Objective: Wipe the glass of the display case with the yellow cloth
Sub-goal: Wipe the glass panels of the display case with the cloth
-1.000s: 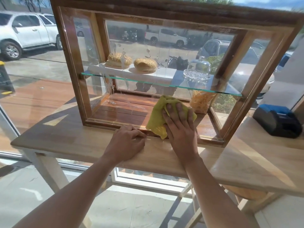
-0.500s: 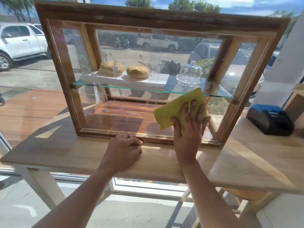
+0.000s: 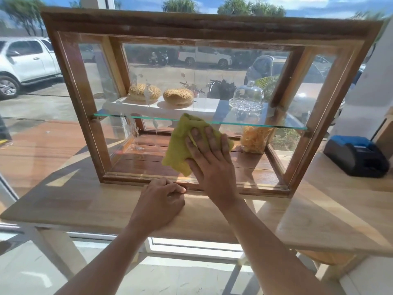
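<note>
Left hand: fingers curled in, holding nothing, resting on the desk right by the bottom edge of the display case.
Right hand: flat, fingers straight, pressing the yellow cloth on the front glass.
Yellow cloth: low on the glass, near the middle (bunched up, partly under the fingers).
Inside the case: two round breads and a glass dome on the glass shelf.
Far right: a blue and black box on the desk.

2 hands, 1 cloth, 2 buns, 1 glass dome, 1 case.
</note>
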